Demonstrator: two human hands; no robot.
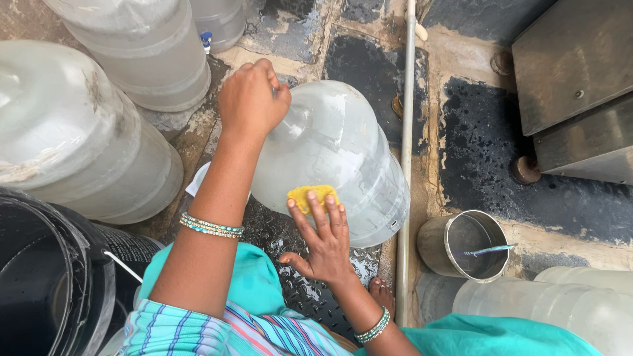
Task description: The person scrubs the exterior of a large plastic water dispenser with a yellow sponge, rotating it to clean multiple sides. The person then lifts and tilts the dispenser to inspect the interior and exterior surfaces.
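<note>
Far L of your L hand: black bucket (39, 277), big clear jugs (72, 138). Your L hand (252, 99) clamped on neck of tilted water jug (343, 151), fist closed. Jug lies btwn both hands, on wet floor. Your R hand (323, 234) flat, fingers apart, pressing yellow sponge (311, 196) vs jug wall. R of that hand: white pipe (405, 165), then steel cup (465, 245) w/ toothbrush (488, 250) inside.

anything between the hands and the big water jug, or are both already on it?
Only the yellow sponge: the right hand presses it flat against the jug wall, so that hand meets the jug through it. The left hand grips the jug's neck end directly. Nothing else visible in between.
</note>
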